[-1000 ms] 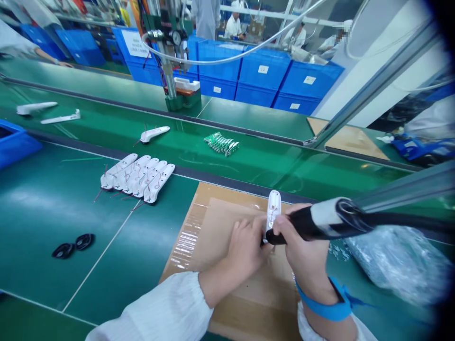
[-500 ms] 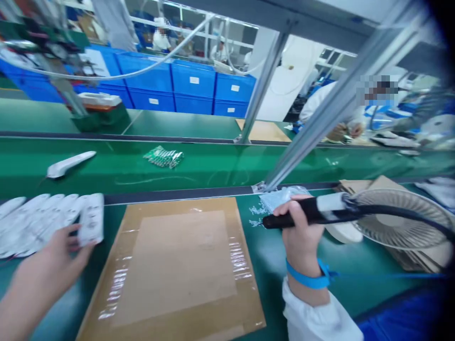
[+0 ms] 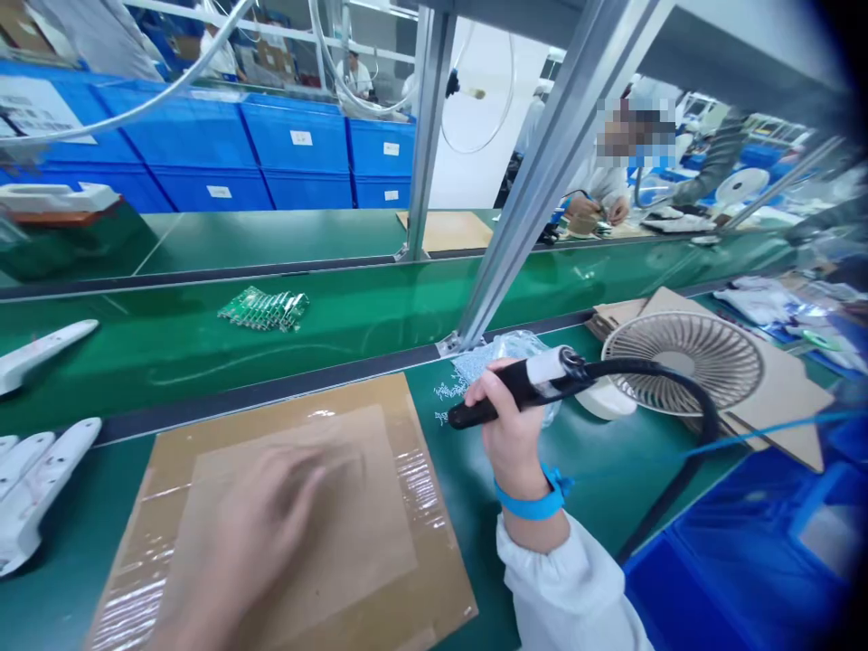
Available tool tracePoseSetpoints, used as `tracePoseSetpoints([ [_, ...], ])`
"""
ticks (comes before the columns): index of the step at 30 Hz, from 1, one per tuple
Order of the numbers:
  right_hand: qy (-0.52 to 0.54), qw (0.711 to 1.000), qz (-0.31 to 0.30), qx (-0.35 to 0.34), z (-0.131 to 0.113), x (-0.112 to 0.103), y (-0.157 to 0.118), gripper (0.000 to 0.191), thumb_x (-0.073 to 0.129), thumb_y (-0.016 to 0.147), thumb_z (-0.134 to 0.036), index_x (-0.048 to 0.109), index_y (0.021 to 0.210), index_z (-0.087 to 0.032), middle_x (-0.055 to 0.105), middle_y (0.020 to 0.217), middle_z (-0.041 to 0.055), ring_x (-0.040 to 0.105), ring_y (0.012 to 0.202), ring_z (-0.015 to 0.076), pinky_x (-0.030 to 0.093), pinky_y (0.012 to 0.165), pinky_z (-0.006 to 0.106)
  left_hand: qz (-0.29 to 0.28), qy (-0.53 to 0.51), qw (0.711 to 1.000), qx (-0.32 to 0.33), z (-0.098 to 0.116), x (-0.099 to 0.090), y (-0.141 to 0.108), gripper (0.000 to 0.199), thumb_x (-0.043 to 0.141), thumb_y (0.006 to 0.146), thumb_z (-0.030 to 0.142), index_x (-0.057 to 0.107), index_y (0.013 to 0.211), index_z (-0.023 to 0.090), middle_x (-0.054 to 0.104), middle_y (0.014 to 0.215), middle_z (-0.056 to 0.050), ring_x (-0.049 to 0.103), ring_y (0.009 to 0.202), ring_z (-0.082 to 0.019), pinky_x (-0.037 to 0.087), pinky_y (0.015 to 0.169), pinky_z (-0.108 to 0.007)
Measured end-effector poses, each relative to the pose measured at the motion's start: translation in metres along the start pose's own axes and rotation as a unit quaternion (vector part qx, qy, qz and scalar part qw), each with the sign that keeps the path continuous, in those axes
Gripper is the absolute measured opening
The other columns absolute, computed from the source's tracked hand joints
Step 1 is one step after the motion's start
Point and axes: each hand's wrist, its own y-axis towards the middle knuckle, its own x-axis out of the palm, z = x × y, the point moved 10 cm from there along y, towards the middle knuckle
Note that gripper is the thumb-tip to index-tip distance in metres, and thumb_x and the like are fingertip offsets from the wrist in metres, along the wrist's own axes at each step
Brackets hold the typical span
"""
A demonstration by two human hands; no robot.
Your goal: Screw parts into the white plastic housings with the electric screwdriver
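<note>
My right hand [image 3: 512,425] is wrapped round a black electric screwdriver [image 3: 498,398], which lies nearly level with its thick cable running off to the right. A blue wrist strap circles that wrist. Loose small screws [image 3: 448,391] and a clear bag [image 3: 519,348] of small parts lie just beyond the tool. My left hand [image 3: 278,515] is smeared by motion above the taped cardboard sheet [image 3: 434,506]; whether anything is between its fingers does not show. Several white plastic housings [image 3: 51,497] lie at the left edge, away from that hand.
Green circuit boards [image 3: 264,309] and a white housing [image 3: 47,353] rest on the green belt. Metal posts [image 3: 522,181] rise behind the bench. At right are a round fan grille [image 3: 684,362], cardboard pieces [image 3: 779,380] and a blue bin [image 3: 712,579]. A co-worker [image 3: 603,181] sits across the belt.
My left hand has left the white housings and moved right over the cardboard. My right hand still grips the electric screwdriver. The view has turned to the right.
</note>
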Motion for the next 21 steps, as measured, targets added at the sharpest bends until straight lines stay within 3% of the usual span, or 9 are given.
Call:
tracePoseSetpoints([
  [2,0.024,1.0,0.009,-0.015,-0.007,-0.003,0.001,0.026,0.085,0.088,-0.036,0.063,0.095,-0.022,0.062,0.061,-0.0069,0.062,0.052,0.0156,0.054,0.056,0.03,-0.041,-0.04,0.996,0.062,0.036,0.043,0.011,0.019,0.057,0.113,0.036,0.074,0.111,0.028,0.082,0.108,-0.005,0.079,0.098,-0.027,0.064,0.085,-0.042],
  [5,0.05,0.998,0.012,-0.03,-0.015,-0.006,0.003,0.024,0.084,0.089,-0.034,0.065,0.095,-0.022,0.062,0.06,-0.0069,0.061,0.05,0.0149,0.054,0.055,0.03,-0.112,-0.058,0.988,0.093,0.08,0.101,0.033,0.016,0.061,0.11,0.022,0.074,0.118,0.024,0.081,0.115,-0.007,0.078,0.105,-0.027,0.064,0.088,-0.041],
  [9,0.063,0.997,0.018,-0.031,-0.018,-0.01,0.007,0.022,0.083,0.089,-0.035,0.065,0.094,-0.022,0.06,0.059,-0.0073,0.06,0.049,0.0146,0.055,0.056,0.03,-0.168,-0.024,0.984,0.062,0.103,0.149,0.065,0.027,0.079,0.102,0.02,0.078,0.129,0.022,0.08,0.117,-0.008,0.076,0.111,-0.03,0.062,0.095,-0.043],
  [13,0.072,0.997,0.017,-0.031,-0.019,-0.013,0.009,0.023,0.083,0.09,-0.037,0.065,0.093,-0.023,0.06,0.06,-0.0071,0.059,0.049,0.0146,0.054,0.055,0.03,-0.192,-0.007,0.981,0.039,0.106,0.168,0.076,0.013,0.076,0.106,0.022,0.084,0.116,0.025,0.081,0.109,-0.005,0.076,0.107,-0.028,0.059,0.092,-0.041],
  [21,0.075,0.997,0.0,-0.035,-0.022,-0.011,0.008,0.02,0.08,0.092,-0.036,0.065,0.093,-0.023,0.059,0.06,-0.0072,0.059,0.049,0.0148,0.055,0.055,0.03,-0.157,0.086,0.976,0.127,0.114,0.159,0.073,0.008,0.077,0.107,0.025,0.082,0.101,0.022,0.079,0.098,-0.004,0.072,0.095,-0.026,0.049,0.078,-0.038],
])
